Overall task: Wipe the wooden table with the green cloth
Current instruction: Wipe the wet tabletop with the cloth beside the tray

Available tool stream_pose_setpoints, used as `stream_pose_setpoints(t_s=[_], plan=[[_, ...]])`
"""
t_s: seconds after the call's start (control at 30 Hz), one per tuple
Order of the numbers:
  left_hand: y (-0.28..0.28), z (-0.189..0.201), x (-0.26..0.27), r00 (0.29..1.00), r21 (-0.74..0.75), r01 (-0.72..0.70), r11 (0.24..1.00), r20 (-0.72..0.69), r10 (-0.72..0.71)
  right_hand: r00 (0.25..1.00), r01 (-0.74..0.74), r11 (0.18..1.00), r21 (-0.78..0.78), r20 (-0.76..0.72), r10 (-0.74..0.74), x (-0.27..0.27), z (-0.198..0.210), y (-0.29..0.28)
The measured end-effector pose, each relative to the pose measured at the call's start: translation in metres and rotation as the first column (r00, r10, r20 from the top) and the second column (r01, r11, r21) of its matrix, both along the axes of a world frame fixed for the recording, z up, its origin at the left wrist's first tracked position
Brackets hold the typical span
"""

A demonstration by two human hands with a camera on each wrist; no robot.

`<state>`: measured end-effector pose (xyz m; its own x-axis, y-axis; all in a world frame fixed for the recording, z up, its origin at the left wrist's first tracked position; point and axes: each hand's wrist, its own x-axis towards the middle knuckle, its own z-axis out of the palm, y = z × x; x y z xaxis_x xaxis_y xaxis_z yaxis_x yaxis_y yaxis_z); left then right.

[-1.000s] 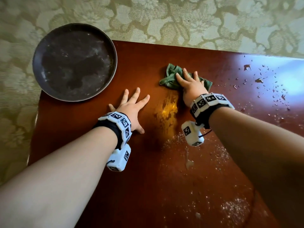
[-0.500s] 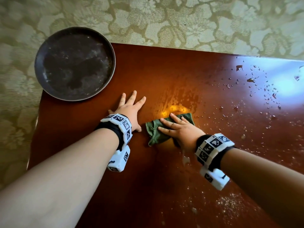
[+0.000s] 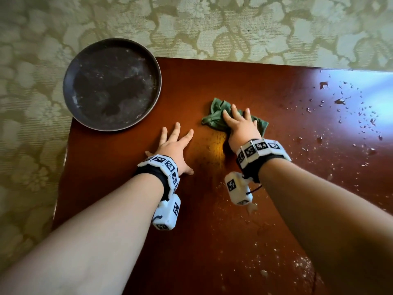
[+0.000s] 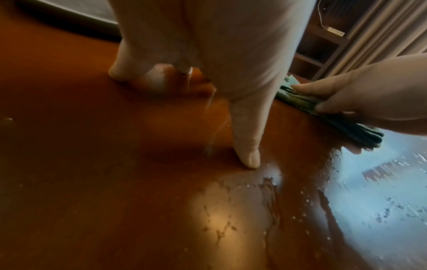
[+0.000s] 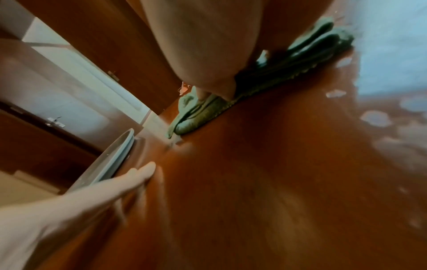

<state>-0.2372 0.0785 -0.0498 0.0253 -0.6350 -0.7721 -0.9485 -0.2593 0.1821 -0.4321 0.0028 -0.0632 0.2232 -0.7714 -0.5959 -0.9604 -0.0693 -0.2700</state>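
Two hands are on the wooden surface; the right hand presses the bunched green cloth flat, its grip spread with fingers laid straight over the fabric rather than curled round it; the left hand, just left of that grip, rests open and splayed on bare wood, holding nothing; a dark round tray sits beyond the left hand, overhanging the corner. By my reading the wipe is partly done: wood around and left of the grip looks smeared but free of drops; water droplets well to the right of the grip, and pale specks nearer the person, are left to clear.
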Motion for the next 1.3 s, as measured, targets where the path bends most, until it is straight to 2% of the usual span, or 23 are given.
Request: stream_pose_setpoints(t_s=[0.13,0.27,0.43,0.5,0.6,0.67,0.73,0.87,0.97,1.07,1.17,1.23,1.3], plan=[[-0.001,0.000,-0.001,1.000,-0.001,-0.009,1.000,-0.001,0.009,0.989,-0.144,0.987,-0.071,0.029,0.147,0.000,-0.001,0.033],[-0.001,0.003,-0.004,1.000,-0.006,-0.024,1.000,0.005,0.024,0.947,-0.316,0.949,-0.014,0.049,0.317,-0.008,-0.001,0.072],[-0.002,0.002,-0.005,0.999,-0.021,-0.037,0.999,0.018,0.037,0.835,-0.549,0.835,0.040,0.039,0.548,-0.028,0.000,0.050],[-0.001,0.001,-0.006,0.999,-0.016,-0.039,0.999,0.018,0.040,0.867,-0.499,0.866,0.019,0.013,0.499,-0.028,0.000,0.028],[-0.002,0.000,-0.005,0.999,-0.012,-0.032,0.999,0.018,0.032,0.963,-0.266,0.964,-0.032,0.028,0.267,-0.017,0.000,0.003],[-0.002,0.000,-0.004,0.999,-0.005,-0.034,0.999,0.011,0.034,0.986,-0.160,0.987,-0.025,0.040,0.161,-0.006,0.000,0.001],[-0.002,0.000,-0.004,0.999,-0.003,-0.035,0.999,0.006,0.035,0.991,-0.131,0.991,-0.031,0.037,0.132,0.003,0.001,0.012],[-0.001,0.000,-0.005,0.999,-0.009,-0.038,0.999,0.014,0.038,0.965,-0.254,0.965,-0.069,0.054,0.258,0.006,-0.002,0.054],[0.001,0.001,-0.005,0.999,-0.016,-0.040,0.999,0.006,0.040,0.915,-0.384,0.922,-0.046,0.110,0.387,-0.005,-0.004,0.086],[0.002,0.002,-0.005,1.000,-0.020,-0.029,0.999,0.011,0.029,0.825,-0.559,0.829,-0.001,0.099,0.556,-0.027,-0.001,0.090],[0.001,0.001,-0.006,1.000,-0.011,-0.028,1.000,0.013,0.028,0.729,-0.684,0.727,0.057,0.014,0.684,-0.035,0.009,0.063],[0.001,0.001,-0.005,0.999,-0.005,-0.031,1.000,0.007,0.031,0.742,-0.661,0.745,0.084,-0.077,0.666,-0.032,0.011,0.036],[0.001,0.001,-0.004,1.000,-0.004,-0.030,1.000,-0.004,0.030,0.854,-0.509,0.860,0.040,-0.097,0.511,-0.031,0.007,0.009]])
